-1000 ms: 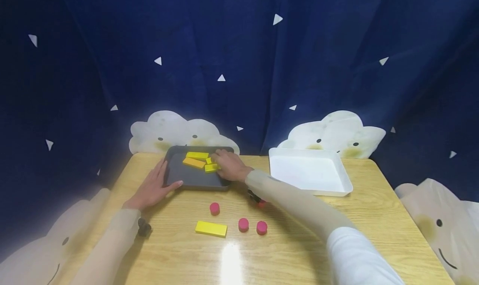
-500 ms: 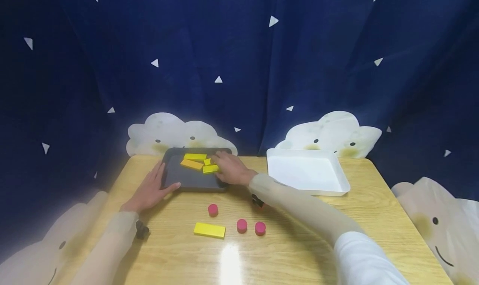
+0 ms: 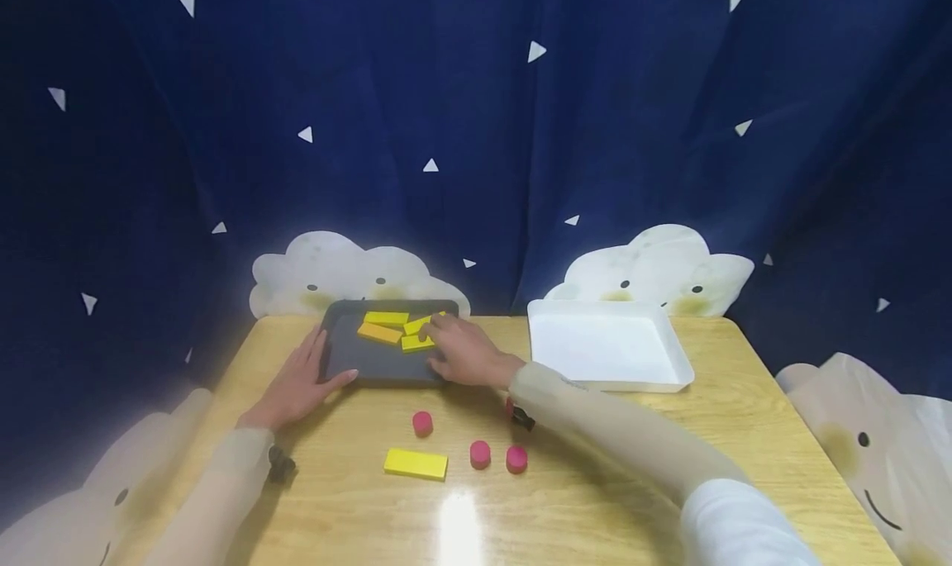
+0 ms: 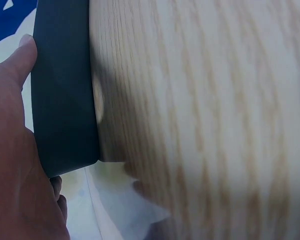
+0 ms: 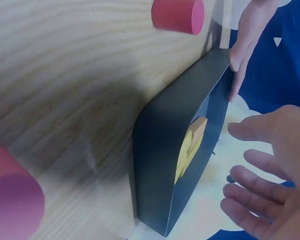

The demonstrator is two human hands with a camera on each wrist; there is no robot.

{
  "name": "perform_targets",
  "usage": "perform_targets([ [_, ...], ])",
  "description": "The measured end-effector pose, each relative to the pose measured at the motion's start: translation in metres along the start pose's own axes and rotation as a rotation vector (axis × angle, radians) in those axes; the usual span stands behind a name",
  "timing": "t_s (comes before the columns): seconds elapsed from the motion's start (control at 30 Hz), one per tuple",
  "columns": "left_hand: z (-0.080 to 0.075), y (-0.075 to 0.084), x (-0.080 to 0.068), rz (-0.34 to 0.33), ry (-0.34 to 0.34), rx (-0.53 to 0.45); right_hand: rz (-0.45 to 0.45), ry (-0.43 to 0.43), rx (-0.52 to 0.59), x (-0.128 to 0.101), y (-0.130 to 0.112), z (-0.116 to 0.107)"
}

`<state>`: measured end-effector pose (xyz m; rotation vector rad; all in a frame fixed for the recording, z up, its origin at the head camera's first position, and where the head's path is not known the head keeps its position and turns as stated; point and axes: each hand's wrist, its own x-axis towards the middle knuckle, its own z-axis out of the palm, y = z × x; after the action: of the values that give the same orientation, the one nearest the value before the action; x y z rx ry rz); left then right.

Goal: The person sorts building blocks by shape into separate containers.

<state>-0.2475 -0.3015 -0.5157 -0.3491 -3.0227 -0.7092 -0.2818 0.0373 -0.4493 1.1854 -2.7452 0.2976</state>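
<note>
A dark grey tray (image 3: 345, 355) stands at the back left of the table, with several yellow blocks (image 3: 387, 319) and one orange block (image 3: 380, 333) lying in it. My left hand (image 3: 293, 388) rests at the tray's front left corner, fingers straight along its left side and thumb at the front rim. In the left wrist view the thumb touches the tray wall (image 4: 65, 90). Over the tray's right part is my right hand (image 3: 468, 353), close by the yellow blocks. The right wrist view shows its fingers (image 5: 255, 192) spread and loosely bent, holding nothing.
A white tray (image 3: 606, 343) stands at the back right. In front of the dark tray lie a long yellow block (image 3: 416, 464) and several red cylinders (image 3: 479, 454), one partly hidden by the right forearm. A blue curtain (image 3: 476, 136) hangs behind the table.
My right hand has drawn back a little toward the front right, uncovering more of a yellow block in the dark tray. The left hand keeps its place. The head view has tipped slightly upward.
</note>
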Motion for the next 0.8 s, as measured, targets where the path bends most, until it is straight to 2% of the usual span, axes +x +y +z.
perform_targets([
  [0.37,0.000,0.004,-0.003,-0.008,-0.004,-0.006,0.016,-0.020,0.037,-0.019,-0.010,-0.011],
  [0.8,-0.003,0.004,-0.006,-0.020,-0.022,-0.006,-0.016,0.032,0.086,-0.046,-0.025,-0.019],
])
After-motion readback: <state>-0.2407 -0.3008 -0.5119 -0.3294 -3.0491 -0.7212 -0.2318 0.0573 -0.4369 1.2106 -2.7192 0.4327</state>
